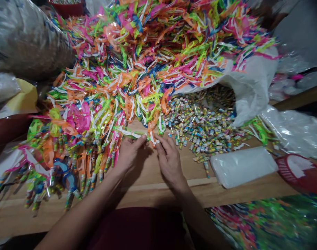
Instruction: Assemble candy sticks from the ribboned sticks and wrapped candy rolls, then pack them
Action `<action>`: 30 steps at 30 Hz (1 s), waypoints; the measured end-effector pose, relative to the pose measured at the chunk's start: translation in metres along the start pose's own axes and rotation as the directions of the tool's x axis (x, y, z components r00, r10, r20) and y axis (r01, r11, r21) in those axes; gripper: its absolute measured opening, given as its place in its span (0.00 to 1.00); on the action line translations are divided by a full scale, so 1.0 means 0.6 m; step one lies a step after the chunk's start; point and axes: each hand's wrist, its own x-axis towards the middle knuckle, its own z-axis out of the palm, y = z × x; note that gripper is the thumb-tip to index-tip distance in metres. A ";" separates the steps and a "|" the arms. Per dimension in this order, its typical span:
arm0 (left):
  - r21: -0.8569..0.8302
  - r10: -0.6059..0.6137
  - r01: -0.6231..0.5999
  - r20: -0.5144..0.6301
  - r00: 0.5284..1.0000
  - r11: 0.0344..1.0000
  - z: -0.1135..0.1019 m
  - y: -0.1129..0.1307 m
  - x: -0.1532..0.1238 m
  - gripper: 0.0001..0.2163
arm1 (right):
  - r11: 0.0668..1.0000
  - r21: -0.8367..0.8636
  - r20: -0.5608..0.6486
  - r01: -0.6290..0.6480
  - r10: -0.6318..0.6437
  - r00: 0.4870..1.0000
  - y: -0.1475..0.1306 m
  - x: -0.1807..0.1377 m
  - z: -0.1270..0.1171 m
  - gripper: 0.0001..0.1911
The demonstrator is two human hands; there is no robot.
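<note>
My left hand [129, 152] is closed in a pinch on a green plastic piece with a white strip [129, 132], which stretches out to the left over its fingers. Close beside it, my right hand [169, 158] is closed too, thumb and forefinger pressed together at a small whitish tip. What that tip belongs to is too small to tell. An orange plastic piece [153, 130] hangs down from the heap between the two hands. Both hands are just above the wooden table [145, 173].
A heap of bright plastic pieces [148, 45] rises at the back. Small wrapped candy-like rolls [200, 125] lie at right by a white sack [254, 80]. Pieces with rolls attached [88, 163] spread at left. Clear bags [244, 165] and a red basket [301, 173] sit right.
</note>
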 end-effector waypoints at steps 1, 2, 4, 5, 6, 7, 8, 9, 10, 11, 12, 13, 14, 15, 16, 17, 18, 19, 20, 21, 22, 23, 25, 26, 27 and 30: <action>0.037 0.007 -0.007 -0.007 1.000 0.999 0.000 0.003 0.001 0.21 | 1.000 -0.001 -0.002 0.012 -0.012 1.000 0.000 -0.001 -0.002 0.15; 0.070 0.014 -0.013 -0.008 1.000 0.997 0.000 0.005 0.002 0.21 | 1.000 0.007 -0.009 0.014 -0.014 1.000 0.001 -0.001 -0.002 0.14; 0.118 0.024 -0.022 -0.008 1.000 0.993 0.004 0.008 0.001 0.22 | 0.999 0.038 -0.034 -0.001 0.002 0.999 0.003 -0.003 0.000 0.12; 0.131 0.027 -0.026 -0.004 1.000 0.991 0.006 0.008 0.000 0.23 | 0.998 0.056 -0.041 -0.015 0.017 0.999 0.004 -0.004 0.002 0.11; 0.143 0.030 -0.030 0.002 1.000 0.989 0.008 0.008 -0.002 0.23 | 0.997 0.072 -0.043 -0.028 0.031 0.999 0.006 -0.005 0.004 0.11; 0.154 0.036 -0.036 0.007 0.999 0.987 0.009 0.008 -0.003 0.23 | 0.996 0.083 -0.039 -0.038 0.041 0.998 0.007 -0.005 0.006 0.11; 0.165 0.042 -0.043 0.010 0.999 0.985 0.010 0.007 -0.004 0.23 | 0.995 0.089 -0.033 -0.043 0.047 0.998 0.008 -0.006 0.007 0.10; 0.178 0.047 -0.049 0.015 0.999 0.983 0.009 0.005 -0.004 0.24 | 0.995 0.089 -0.028 -0.046 0.048 0.998 0.009 -0.006 0.007 0.10; 0.197 0.058 -0.061 0.019 0.998 0.978 0.008 0.003 -0.004 0.24 | 0.995 0.086 -0.025 -0.045 0.047 0.999 0.010 -0.006 0.007 0.09; 0.227 0.074 -0.078 0.023 0.997 0.971 0.005 0.000 -0.003 0.24 | 0.996 0.081 -0.022 -0.044 0.046 0.999 0.010 -0.007 0.006 0.09; 0.264 0.096 -0.101 0.030 0.995 0.959 0.002 -0.002 -0.001 0.24 | 0.996 0.078 -0.017 -0.044 0.046 0.999 0.010 -0.007 0.004 0.08; 0.303 0.123 -0.130 0.045 0.991 0.944 -0.002 -0.003 0.001 0.23 | 0.996 0.078 -0.010 -0.048 0.048 0.999 0.011 -0.007 0.002 0.07; 0.341 0.146 -0.161 0.069 0.987 0.926 -0.007 -0.004 0.004 0.22 | 0.995 0.081 -0.003 -0.057 0.057 0.998 0.011 -0.007 0.001 0.07; 0.369 0.167 -0.192 0.099 0.981 0.909 -0.011 -0.004 0.006 0.20 | 0.994 0.088 0.007 -0.072 0.071 0.997 0.012 -0.008 -0.001 0.07; 0.389 0.178 -0.218 0.136 0.975 0.895 -0.015 -0.004 0.010 0.19 | 0.990 0.102 0.021 -0.097 0.096 0.995 0.014 -0.008 -0.002 0.07; 0.402 0.171 -0.231 0.179 0.969 0.886 -0.019 -0.003 0.013 0.19 | 0.983 0.126 0.038 -0.134 0.131 0.991 0.016 -0.009 -0.002 0.07; 0.408 0.154 -0.234 0.220 0.963 0.883 -0.023 -0.003 0.016 0.18 | 0.970 0.161 0.060 -0.184 0.176 0.983 0.019 -0.009 -0.002 0.09; 0.412 0.129 -0.229 0.257 0.958 0.882 -0.026 -0.004 0.019 0.18 | 0.950 0.201 0.088 -0.239 0.225 0.970 0.022 -0.010 -0.002 0.10; 0.414 0.106 -0.223 0.288 0.952 0.882 -0.029 -0.005 0.022 0.18 | 0.927 0.240 0.112 -0.288 0.268 0.957 0.026 -0.011 -0.001 0.12; 0.414 0.085 -0.217 0.314 0.945 0.884 -0.030 -0.007 0.025 0.18 | 0.906 0.271 0.130 -0.325 0.300 0.945 0.029 -0.012 0.001 0.13; 0.410 0.070 -0.212 0.334 0.940 0.887 -0.031 -0.010 0.027 0.18 | 0.892 0.290 0.139 -0.347 0.319 0.937 0.032 -0.014 0.003 0.14; 0.401 0.065 -0.210 0.345 0.936 0.892 -0.032 -0.012 0.028 0.18 | 0.886 0.298 0.141 -0.356 0.328 0.934 0.033 -0.015 0.006 0.14; 0.393 0.042 -0.195 0.365 0.930 0.899 -0.032 -0.013 0.029 0.19 | 0.884 0.302 0.133 -0.358 0.333 0.934 0.033 -0.018 0.011 0.15; 0.390 0.024 -0.182 0.377 0.926 0.902 -0.033 -0.009 0.027 0.20 | 0.881 0.307 0.138 -0.360 0.333 0.933 0.032 -0.020 0.013 0.16; 0.393 0.006 -0.170 0.386 0.922 0.904 -0.035 -0.001 0.026 0.20 | 0.878 0.315 0.155 -0.360 0.326 0.932 0.030 -0.021 0.013 0.16; 0.455 0.005 -0.189 0.375 0.927 0.870 -0.055 0.055 0.017 0.18 | 0.896 0.325 0.216 -0.303 0.242 0.946 0.026 -0.017 0.001 0.16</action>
